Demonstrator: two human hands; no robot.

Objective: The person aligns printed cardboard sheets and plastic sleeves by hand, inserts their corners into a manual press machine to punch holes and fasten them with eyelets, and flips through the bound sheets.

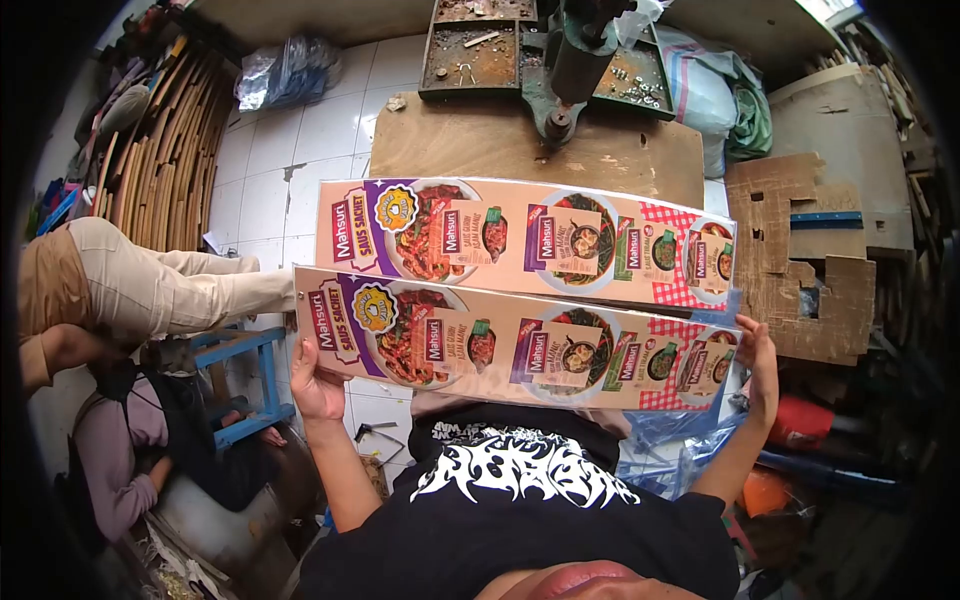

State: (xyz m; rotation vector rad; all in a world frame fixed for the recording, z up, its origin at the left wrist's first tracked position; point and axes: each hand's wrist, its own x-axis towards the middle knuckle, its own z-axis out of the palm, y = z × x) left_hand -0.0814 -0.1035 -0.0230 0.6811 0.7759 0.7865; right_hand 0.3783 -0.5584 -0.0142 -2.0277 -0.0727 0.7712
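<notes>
Two long printed sign panels show food pictures and the words "Mahsuri Saus Sachet". The nearer sign panel is held level in front of my torso by its two short ends. My left hand grips its left end, the thumb up along the edge and the other fingers partly hidden underneath. At the right end, my right hand holds the edge, with some fingers behind it. Just beyond, the farther sign panel lies over the front of a wooden board, its near edge overlapped by the nearer one.
A green metal press stands behind the board, beside trays of small metal parts. Cut cardboard is at right, wood strips at far left. Two other people sit at left near a blue frame. Clear plastic hangs below.
</notes>
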